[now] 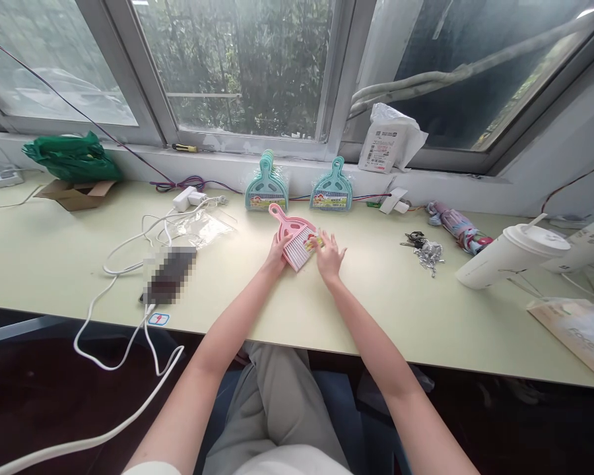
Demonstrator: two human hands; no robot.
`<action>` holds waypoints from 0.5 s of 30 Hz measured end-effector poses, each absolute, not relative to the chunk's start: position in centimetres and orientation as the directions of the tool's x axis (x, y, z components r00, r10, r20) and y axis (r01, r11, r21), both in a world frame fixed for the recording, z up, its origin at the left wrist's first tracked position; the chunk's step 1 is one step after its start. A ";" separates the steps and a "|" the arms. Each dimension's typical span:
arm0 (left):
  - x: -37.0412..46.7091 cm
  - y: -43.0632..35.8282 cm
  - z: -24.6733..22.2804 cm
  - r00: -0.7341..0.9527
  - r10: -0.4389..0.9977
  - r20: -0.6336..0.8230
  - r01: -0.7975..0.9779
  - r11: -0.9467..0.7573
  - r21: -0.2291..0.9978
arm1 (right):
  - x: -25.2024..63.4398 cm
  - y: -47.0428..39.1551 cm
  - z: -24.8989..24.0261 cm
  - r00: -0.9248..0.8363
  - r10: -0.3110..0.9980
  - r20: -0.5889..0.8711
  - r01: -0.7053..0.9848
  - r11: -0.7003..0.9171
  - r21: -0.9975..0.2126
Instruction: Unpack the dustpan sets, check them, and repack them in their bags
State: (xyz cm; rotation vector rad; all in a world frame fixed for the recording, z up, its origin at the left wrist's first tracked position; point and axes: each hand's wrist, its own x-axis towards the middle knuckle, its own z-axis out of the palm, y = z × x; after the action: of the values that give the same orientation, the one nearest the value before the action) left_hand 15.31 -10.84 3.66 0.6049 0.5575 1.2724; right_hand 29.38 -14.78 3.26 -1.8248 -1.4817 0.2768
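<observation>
My left hand [276,253] is closed around the left edge of a pink mini dustpan [293,225]. A small pink brush with white bristles [299,251] lies nested against the dustpan, handle pointing away from me and bristles toward me. My right hand [329,256] is at the set's right side, fingers spread, with its fingertips at a small colourful label [313,242]. The label is partly hidden by those fingers. Beyond the hands, a stack of green dustpan sets [266,188] in clear wrap leans at the wall, with another green set [332,188] to its right.
A phone [169,277] with white cables [113,269] and a clear plastic wrapper [205,226] lie to the left. On the right are keys [423,249], a folded umbrella [458,227] and a white cup [512,256]. A green bag [72,157] rests on a cardboard box [79,192] far left.
</observation>
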 end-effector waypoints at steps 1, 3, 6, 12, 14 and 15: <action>15.7 -11.1 3.6 0.206 0.978 -0.017 -0.686 0.157 0.711 | 28.5 -14.9 3.1 0.235 0.943 0.237 0.762 -0.027 -0.647; 16.3 -11.5 3.3 0.188 0.982 0.027 -0.648 0.104 0.754 | 27.3 -15.1 2.6 0.145 0.980 0.138 0.779 -0.027 -0.627; 16.4 -11.5 3.0 0.156 0.988 0.012 -0.612 0.087 0.786 | 26.7 -14.9 2.0 0.120 0.991 0.057 0.775 -0.058 -0.629; 15.7 -11.0 3.0 0.175 0.984 0.012 -0.638 0.104 0.763 | 27.3 -14.2 1.9 0.127 0.987 0.101 0.736 -0.025 -0.677; 15.5 -11.1 3.3 0.181 0.983 0.011 -0.648 0.111 0.753 | 27.6 -14.1 2.0 0.182 0.973 0.143 0.688 -0.022 -0.725; 15.5 -11.2 3.5 0.176 0.984 0.011 -0.654 0.108 0.749 | 27.8 -14.1 2.0 0.209 0.965 0.160 0.643 -0.012 -0.766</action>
State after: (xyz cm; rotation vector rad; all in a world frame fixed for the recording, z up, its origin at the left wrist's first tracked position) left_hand 15.47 -11.17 3.51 0.7095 0.5793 1.3086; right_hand 27.78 -14.07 1.98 -1.7345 -1.5124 0.5432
